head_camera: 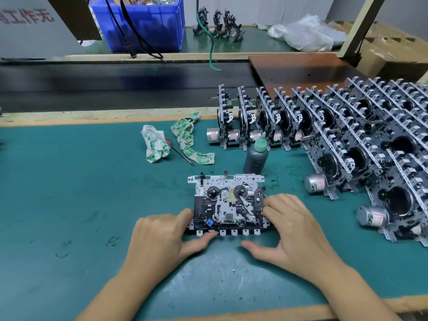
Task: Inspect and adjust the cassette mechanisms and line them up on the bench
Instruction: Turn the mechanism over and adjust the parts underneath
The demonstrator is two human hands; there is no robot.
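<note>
Cassette mechanism (pixel 228 202) flat on bench mat (pixel 69 181); bottle (pixel 256 156) just behind it, rags (pixel 176 137) behind-left, mechanism rows (pixel 335 140) right.

This was a factory assembly workshop. A green mat (pixel 69 181) covered a wood-edged bench, and a dark conveyor belt (pixel 115 82) ran across the frame behind it. At the right, rows of identical cassette mechanisms (pixel 335 135) stood on edge, motors showing at their lower ends. A blue parts bin (pixel 148 26) sat at the upper left beyond the belt, with black cables hanging in front of it. A small dispensing bottle (pixel 256 156), a screwdriver (pixel 180 152) and stained rags (pixel 155 147) lay mid-frame.
</note>
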